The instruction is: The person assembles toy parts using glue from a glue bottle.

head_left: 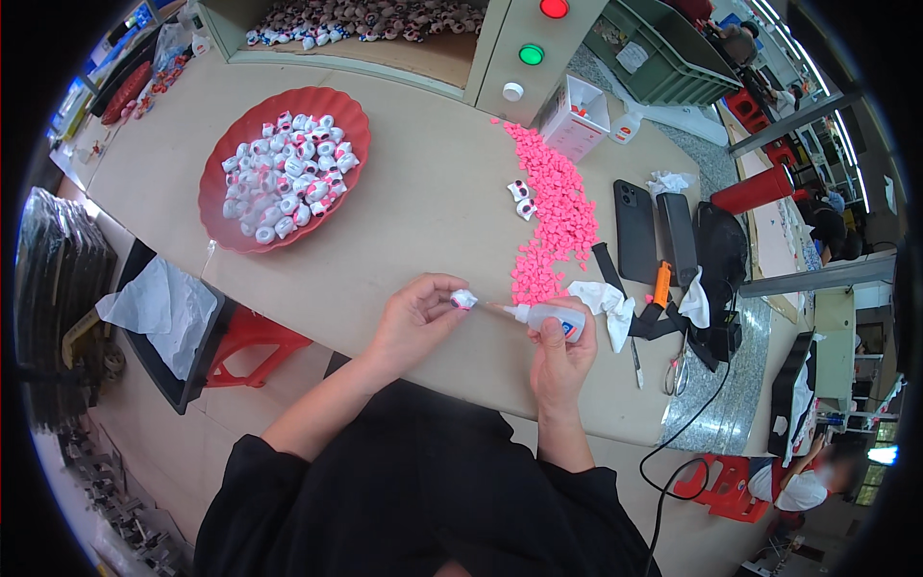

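Between the fingertips of my left hand (pixel 420 319) is a small white figurine head (pixel 463 299) with dark and pink markings. My right hand (pixel 561 361) grips a small clear glue bottle (pixel 558 320), its thin nozzle pointing left, close to the head. Just beyond the bottle spreads a long pile of small pink pieces (pixel 553 197). Two more white heads (pixel 522 199) lie at the left edge of that pile. Farther left, a red scalloped bowl (pixel 216 207) holds many similar white heads.
An open-fronted cabinet (pixel 486 58) with colored buttons holds more small heads at the back. Right of the pink pile are a white box (pixel 577 120), a dark phone (pixel 635 231), crumpled tissue (pixel 608 306), an orange-handled cutter (pixel 662 285) and scissors (pixel 677 373). A black cable (pixel 707 399) hangs at the right.
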`<state>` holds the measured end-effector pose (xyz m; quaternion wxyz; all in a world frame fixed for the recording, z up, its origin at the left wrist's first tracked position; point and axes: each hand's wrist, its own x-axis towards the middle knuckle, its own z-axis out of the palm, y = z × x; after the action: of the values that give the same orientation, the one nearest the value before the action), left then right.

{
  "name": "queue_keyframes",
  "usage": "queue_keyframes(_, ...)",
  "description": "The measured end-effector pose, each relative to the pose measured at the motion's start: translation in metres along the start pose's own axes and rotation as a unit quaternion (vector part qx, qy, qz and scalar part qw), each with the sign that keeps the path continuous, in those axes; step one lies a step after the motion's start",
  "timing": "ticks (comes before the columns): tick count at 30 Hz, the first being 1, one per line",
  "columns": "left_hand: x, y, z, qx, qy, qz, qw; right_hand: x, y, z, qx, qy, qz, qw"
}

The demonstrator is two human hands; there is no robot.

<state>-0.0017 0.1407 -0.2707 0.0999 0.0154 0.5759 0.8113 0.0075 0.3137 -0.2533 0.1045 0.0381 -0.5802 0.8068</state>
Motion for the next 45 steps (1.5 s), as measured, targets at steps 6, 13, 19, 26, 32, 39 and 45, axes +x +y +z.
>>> queue_keyframes(6, 0.001, -0.004, -0.002, 0.009, -0.019, 0.009, 1.0, -0.007, 0.011, -0.001, -0.195, -0.055, -0.142, 0.969)
queue_keyframes(13, 0.001, -0.004, -0.002, 0.002, -0.022, 0.008, 1.0, -0.008, 0.011, 0.001, -0.213, -0.055, -0.143, 0.965)
queue_keyframes(19, 0.002, -0.006, -0.003, 0.001, -0.03, 0.011, 0.999, -0.01, 0.013, 0.0, -0.212, -0.055, -0.114, 0.969)
queue_keyframes(26, 0.002, -0.005, -0.003, 0.009, -0.025, 0.01, 1.0, -0.009, 0.012, 0.0, -0.219, -0.059, -0.116, 0.967)
queue_keyframes(32, 0.002, -0.007, -0.003, 0.009, -0.033, 0.017, 0.999, -0.008, 0.01, 0.002, -0.227, -0.063, -0.114, 0.965)
queue_keyframes(39, 0.002, -0.006, -0.003, 0.013, -0.038, 0.02, 0.999, -0.009, 0.012, 0.001, -0.241, -0.06, -0.119, 0.961)
queue_keyframes(45, 0.002, -0.004, -0.002, 0.014, -0.033, 0.003, 0.999, -0.007, 0.01, 0.004, -0.29, -0.071, -0.197, 0.934)
